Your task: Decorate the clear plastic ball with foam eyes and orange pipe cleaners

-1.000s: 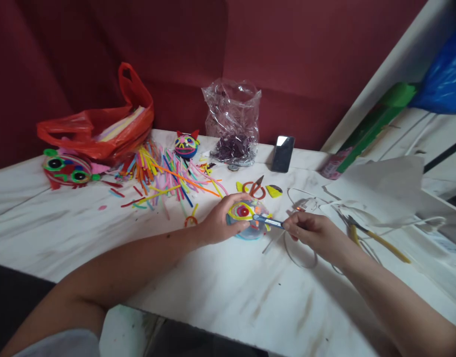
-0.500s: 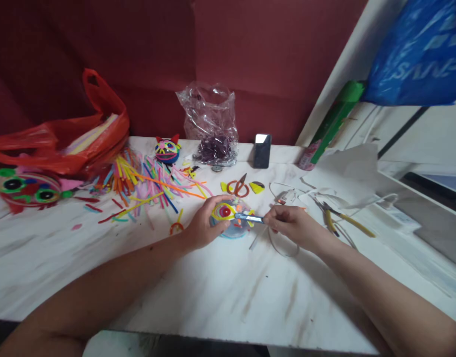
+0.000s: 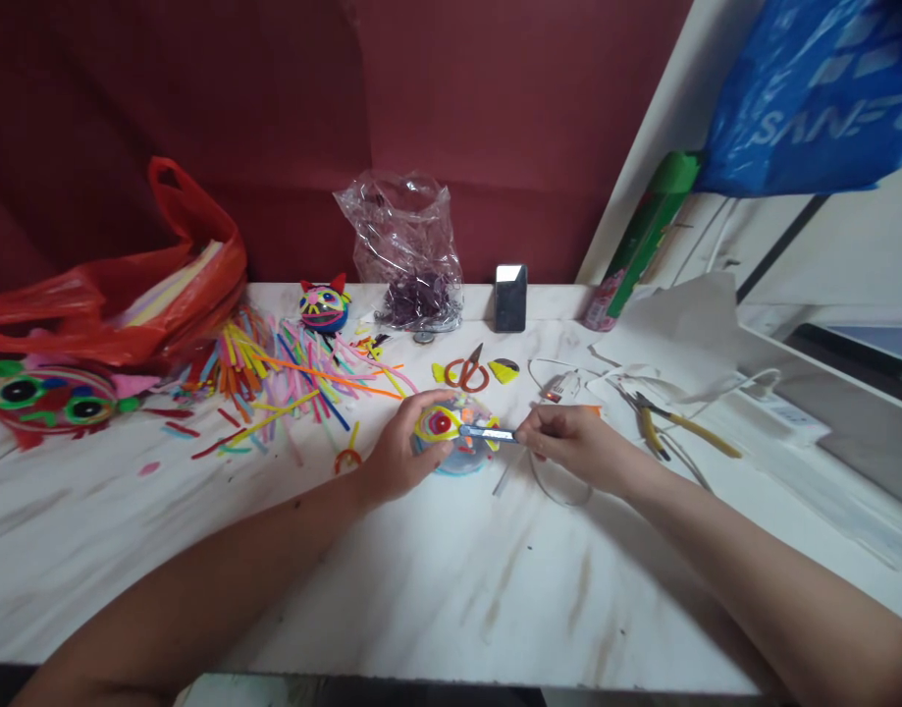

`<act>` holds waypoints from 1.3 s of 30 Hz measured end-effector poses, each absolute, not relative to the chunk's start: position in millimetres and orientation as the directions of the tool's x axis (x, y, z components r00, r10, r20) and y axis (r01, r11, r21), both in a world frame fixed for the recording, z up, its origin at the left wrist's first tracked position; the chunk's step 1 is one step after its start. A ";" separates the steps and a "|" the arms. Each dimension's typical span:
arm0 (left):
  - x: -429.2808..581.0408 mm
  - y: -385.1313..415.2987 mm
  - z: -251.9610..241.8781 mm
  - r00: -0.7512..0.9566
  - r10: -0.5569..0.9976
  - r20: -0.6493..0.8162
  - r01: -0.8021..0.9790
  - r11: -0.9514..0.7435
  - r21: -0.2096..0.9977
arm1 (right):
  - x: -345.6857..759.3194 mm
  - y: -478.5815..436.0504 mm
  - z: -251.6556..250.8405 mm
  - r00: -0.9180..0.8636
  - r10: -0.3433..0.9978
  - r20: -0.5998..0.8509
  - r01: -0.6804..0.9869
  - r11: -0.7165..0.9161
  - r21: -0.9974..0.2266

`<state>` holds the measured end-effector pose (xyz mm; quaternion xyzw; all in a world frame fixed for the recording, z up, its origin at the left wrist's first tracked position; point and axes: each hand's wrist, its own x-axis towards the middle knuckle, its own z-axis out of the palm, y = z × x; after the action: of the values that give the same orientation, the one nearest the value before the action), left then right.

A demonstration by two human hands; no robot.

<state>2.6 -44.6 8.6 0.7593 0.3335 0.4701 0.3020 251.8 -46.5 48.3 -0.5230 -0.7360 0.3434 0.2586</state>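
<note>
The decorated ball (image 3: 451, 442) sits cupped in our left hand (image 3: 402, 452); our right hand (image 3: 568, 447) pinches tweezers (image 3: 487, 432) against it.

left hand (image 3: 398, 454) cupped, right hand (image 3: 568, 447) pinching (forearms converging)

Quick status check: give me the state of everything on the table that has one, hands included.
Left hand: gripping the ball.
Right hand: pinching a blue strip against the ball.
Ball: on the table, partly decorated.
Scissors: lying shut, untouched.
Pliers: lying flat, untouched.
Clear bag: open, upright.
Red bag: open, on its side.
Phone: propped upright, screen dark.
Cat ball: finished, set aside.
</note>
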 end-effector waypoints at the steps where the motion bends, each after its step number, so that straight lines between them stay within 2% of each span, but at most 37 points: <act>1: 2.9 -44.5 8.1 0.336 0.787 0.518 0.227 -0.601 0.766 | 252.0 -46.2 48.0 -0.320 0.947 0.023 0.588 0.218 -0.779; 4: 4.3 -44.3 6.2 0.336 0.762 0.553 0.247 -0.638 0.729 | 252.5 -45.7 47.3 -0.320 0.947 0.027 0.577 0.218 -0.787; 11: 6.6 -41.8 4.0 0.356 0.647 0.674 0.337 -0.762 0.553 | 250.4 -48.0 48.6 -0.306 0.952 -0.010 0.517 0.157 -0.842; 15: 4.0 -38.4 2.6 0.353 0.629 0.692 0.329 -0.776 0.538 | 252.0 -46.6 50.0 -0.337 0.935 -0.111 0.339 0.010 -0.941; 18: 2.3 -37.0 1.6 0.340 0.640 0.689 0.314 -0.768 0.558 | 255.2 -44.3 51.0 -0.305 0.945 -0.117 0.230 -0.046 -0.972; 22: 3.2 -37.7 0.9 0.328 0.655 0.681 0.321 -0.755 0.571 | 257.2 -45.0 51.9 -0.212 0.977 -0.025 0.348 0.051 -0.936; 29: 7.0 -39.8 0.8 0.323 0.655 0.683 0.347 -0.754 0.558 | 249.4 -49.3 42.2 -0.284 0.957 0.056 0.488 0.195 -0.851; 34: 8.6 -42.2 2.5 0.323 0.666 0.672 0.359 -0.743 0.565 | 246.3 -52.4 43.6 -0.271 0.963 0.013 0.541 0.163 -0.825; 39: 9.5 -43.2 4.3 0.310 0.678 0.667 0.362 -0.733 0.576 | 244.9 -52.3 47.2 -0.279 0.960 -0.030 0.523 0.125 -0.843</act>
<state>9.5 -43.2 4.3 0.7930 0.3276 0.4875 0.1621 244.9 -52.3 47.2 -0.5322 -0.6966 0.3925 0.2782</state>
